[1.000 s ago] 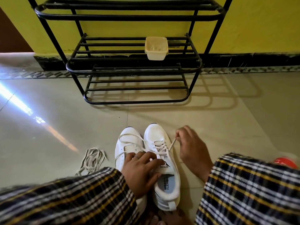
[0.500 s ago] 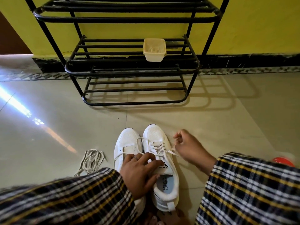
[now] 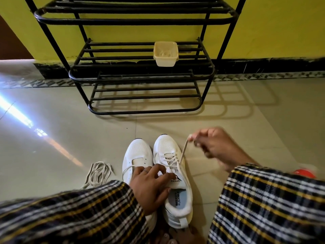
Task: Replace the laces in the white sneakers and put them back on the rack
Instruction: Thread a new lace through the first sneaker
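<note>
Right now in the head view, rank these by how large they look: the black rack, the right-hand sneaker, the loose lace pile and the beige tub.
1. black rack
2. right-hand sneaker
3 and 4. loose lace pile and beige tub look alike; the tub sits farther away, so I won't rank them.

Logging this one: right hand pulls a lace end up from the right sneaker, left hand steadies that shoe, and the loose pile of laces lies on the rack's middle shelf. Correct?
One detail is off. In the head view the loose pile of laces lies on the floor left of the sneakers; the rack's middle shelf holds only a cream plastic container. Right hand and left hand are as stated.
</note>
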The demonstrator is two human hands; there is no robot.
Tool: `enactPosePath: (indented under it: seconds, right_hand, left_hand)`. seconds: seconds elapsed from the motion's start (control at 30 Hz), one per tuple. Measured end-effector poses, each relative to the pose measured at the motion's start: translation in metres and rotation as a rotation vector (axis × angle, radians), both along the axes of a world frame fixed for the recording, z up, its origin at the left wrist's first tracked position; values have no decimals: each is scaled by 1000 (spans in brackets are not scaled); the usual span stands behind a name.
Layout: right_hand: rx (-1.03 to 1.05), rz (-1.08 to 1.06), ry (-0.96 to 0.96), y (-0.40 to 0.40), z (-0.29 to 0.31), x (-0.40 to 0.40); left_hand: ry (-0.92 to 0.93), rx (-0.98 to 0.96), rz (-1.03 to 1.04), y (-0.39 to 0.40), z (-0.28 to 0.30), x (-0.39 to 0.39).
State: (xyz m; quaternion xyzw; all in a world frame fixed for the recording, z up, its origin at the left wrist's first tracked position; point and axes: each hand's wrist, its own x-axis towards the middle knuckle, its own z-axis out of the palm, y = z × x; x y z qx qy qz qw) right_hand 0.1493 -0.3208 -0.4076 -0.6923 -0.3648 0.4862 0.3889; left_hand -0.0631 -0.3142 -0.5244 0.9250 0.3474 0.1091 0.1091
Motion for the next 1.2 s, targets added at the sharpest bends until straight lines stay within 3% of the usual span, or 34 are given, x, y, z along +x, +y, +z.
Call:
enactPosePath:
  seconds: [0.1,0.2,0.33,0.43,0.57,0.67,0.77,0.87,0.97,1.13,1.2]
  right_hand:
    - [267,-131,230,2,40,10]
    - [395,-31,281,1,45,10]
    - [97,230,-85,-1,-9,-6]
    - [-201,302,-141,-5,-49,-17]
    - [-384,570,-533,-5,-66,-18]
    - [-408,618,-686,-3,-57,-20]
    - [-242,476,-620,-6,-63,-17]
    - [-87,136,-308,-9,-60,-9]
    - [12,-57,-73,-6,-44,2]
    - [23,-114,-12,-6,-40,7]
    - [-16,-61,-111,-4,-40,9]
  left_hand:
    - [1,-11,2,0,0,0]
    - [17,-31,8,0,1,0]
    - [9,-37,17,-1,1,0]
    - [5,-42,16,0,1,1]
    - [-5,-41,12,0,1,0]
    - [-6,-30,11,0,2,0]
    - [-13,-26,15,0,4,0]
    - [-8,-9,10,0,4,0]
    - [5,-4,8,0,4,-1]
    - [6,-32,12,-1,5,0]
    - [5,-50,14,-1,6,0]
